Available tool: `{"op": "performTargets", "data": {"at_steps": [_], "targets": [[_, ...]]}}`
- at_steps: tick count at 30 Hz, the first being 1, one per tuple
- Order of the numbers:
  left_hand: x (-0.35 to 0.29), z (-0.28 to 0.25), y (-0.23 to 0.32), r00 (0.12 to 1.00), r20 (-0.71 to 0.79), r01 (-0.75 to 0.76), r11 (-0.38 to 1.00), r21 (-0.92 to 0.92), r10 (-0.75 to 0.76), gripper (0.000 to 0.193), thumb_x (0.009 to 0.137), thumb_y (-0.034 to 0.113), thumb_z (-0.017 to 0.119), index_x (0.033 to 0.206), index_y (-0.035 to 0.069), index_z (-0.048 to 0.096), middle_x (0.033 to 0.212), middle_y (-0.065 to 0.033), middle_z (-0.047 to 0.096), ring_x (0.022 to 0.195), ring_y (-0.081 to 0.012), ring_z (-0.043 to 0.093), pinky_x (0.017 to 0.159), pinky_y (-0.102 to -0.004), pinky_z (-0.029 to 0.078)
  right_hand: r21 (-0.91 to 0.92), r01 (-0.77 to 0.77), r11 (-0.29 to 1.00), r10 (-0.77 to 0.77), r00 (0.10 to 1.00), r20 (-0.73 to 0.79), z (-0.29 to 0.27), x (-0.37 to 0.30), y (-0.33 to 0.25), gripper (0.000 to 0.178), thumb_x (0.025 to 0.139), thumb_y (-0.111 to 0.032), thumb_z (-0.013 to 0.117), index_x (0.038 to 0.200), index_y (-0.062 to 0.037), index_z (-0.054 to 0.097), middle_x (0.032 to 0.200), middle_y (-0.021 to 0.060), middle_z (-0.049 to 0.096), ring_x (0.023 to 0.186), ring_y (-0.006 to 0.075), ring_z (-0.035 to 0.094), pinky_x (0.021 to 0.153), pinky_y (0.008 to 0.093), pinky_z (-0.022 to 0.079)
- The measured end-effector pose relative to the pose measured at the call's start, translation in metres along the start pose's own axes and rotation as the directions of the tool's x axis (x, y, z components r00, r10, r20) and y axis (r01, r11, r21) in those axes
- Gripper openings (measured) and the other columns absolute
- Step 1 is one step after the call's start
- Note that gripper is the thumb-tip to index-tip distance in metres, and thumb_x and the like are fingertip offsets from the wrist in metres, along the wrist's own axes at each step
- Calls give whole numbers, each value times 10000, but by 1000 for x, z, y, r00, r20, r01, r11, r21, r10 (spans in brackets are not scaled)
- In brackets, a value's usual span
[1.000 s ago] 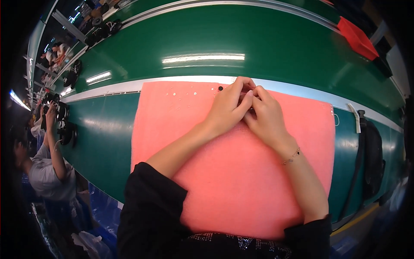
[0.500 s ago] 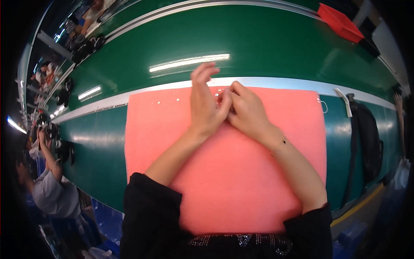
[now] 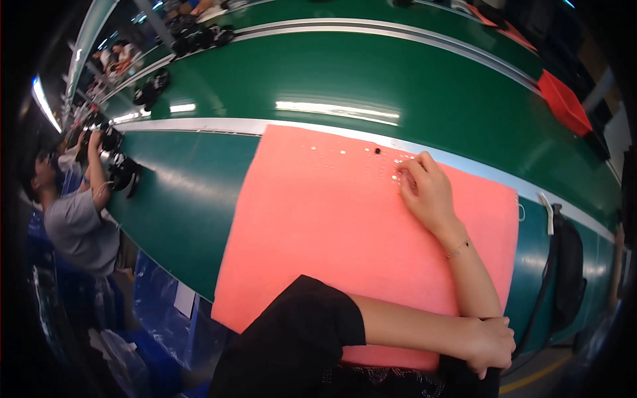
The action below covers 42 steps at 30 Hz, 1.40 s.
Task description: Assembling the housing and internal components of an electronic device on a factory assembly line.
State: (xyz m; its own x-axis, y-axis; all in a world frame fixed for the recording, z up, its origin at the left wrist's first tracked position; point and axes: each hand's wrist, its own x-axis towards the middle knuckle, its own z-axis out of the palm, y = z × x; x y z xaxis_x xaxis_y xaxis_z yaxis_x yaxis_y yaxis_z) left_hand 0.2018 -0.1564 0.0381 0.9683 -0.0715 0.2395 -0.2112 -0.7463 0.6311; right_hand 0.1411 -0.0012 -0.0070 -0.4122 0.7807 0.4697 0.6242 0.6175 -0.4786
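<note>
A pink cloth [image 3: 318, 232] lies over the near part of the green bench. Small shiny bead-like pieces [image 3: 342, 152] are scattered along its far edge, with a small black piece [image 3: 377, 151] among them. My right hand [image 3: 431, 196] is over the right end of these pieces, its fingers bent and drawn together at the cloth; whatever is between the fingertips is too small to make out. Across my body, my left hand [image 3: 491, 345] is closed round my right arm near the elbow.
Beyond a pale metal strip runs a green belt [image 3: 318, 79]. A red tray [image 3: 564, 103] stands far right. A black bag [image 3: 566, 272] lies right of the cloth. On the left, a person in grey [image 3: 83, 229] works beside black parts [image 3: 124, 174].
My hands have parted. The left has moved from beside the right to my right elbow; the right has come down to the small pieces. The view has swung leftward.
</note>
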Motion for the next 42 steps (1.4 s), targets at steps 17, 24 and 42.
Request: {"op": "performTargets", "data": {"at_steps": [17,24,42], "targets": [[-22,-3,-31,902,-396,379,754,537,-171,196,673,256,599,770,120,703,1092,-125,595,1269,-433,279,1065,-573,83,87,-9,996,6,1000,28,4,6,-6,94,754,-8,585,845,-30,584,784,55,468,636,174,517,570,311,432],[-137,-86,-58,644,-704,602,766,225,-299,409,700,175,600,1086,52,547,1216,-155,486,1233,-333,367,1026,-493,278,11,-34,999,35,998,-54,-14,-5,10,90,775,10,562,864,-5,555,781,68,448,634,180,498,574,288,436],[-214,-60,-75,507,-828,670,714,202,-241,517,752,107,602,1246,86,449,1335,-220,335,1265,-395,310,1012,-489,344,23,-37,999,35,997,72,1,0,-3,177,718,-37,592,874,11,525,913,92,486,776,278,511,606,365,433]]}}
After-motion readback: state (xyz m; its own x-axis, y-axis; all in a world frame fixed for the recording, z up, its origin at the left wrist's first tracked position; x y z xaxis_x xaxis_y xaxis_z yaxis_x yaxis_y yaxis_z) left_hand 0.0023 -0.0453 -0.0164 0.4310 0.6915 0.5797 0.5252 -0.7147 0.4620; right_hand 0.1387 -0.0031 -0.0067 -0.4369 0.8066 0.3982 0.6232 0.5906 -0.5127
